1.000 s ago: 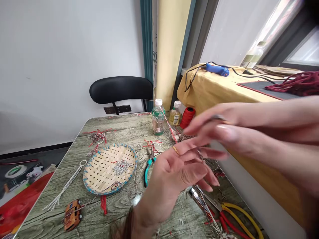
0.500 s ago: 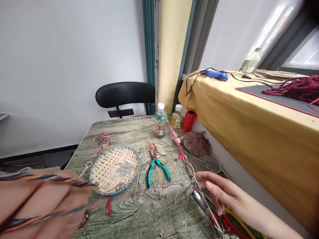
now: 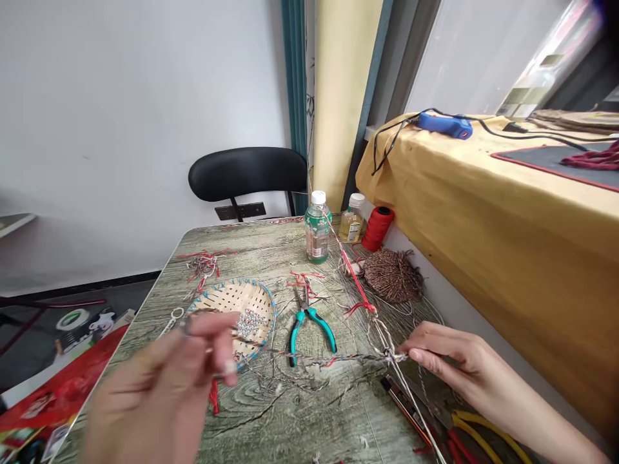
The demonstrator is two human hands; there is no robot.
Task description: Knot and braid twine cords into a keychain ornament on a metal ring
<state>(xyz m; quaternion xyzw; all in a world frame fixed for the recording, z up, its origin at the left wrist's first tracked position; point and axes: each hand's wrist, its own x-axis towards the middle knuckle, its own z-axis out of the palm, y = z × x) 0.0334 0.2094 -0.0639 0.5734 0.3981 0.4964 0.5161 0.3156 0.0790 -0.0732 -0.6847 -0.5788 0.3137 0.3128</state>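
Observation:
My left hand [image 3: 162,386], blurred by motion, is closed over the near edge of the round woven basket. It pinches a multicoloured cord [image 3: 338,357] that stretches across to the right. My right hand [image 3: 449,357] is also closed, thumb and forefinger pinching the cord's right end beside a knot. There the cord crosses a bundle of pale strings [image 3: 381,332], which runs up through a red-wrapped section [image 3: 355,277] towards the green-labelled bottle [image 3: 318,232]. The basket [image 3: 273,303] holds small silvery beads [image 3: 251,324]. Teal-handled pliers [image 3: 325,328] lie open behind the cord.
A brown cord coil [image 3: 394,276], a red thread spool [image 3: 378,229] and a small bottle [image 3: 352,222] stand at the back right. Yellow-handled pliers [image 3: 483,432] lie below my right hand. Thread scraps [image 3: 206,264] lie at the far left. A yellow-draped ledge [image 3: 483,212] borders the right side.
My left hand has moved from the lower left edge towards the basket, and the cord now runs straighter. My right hand's loosely spread fingers have closed on the cord. The view has shifted slightly.

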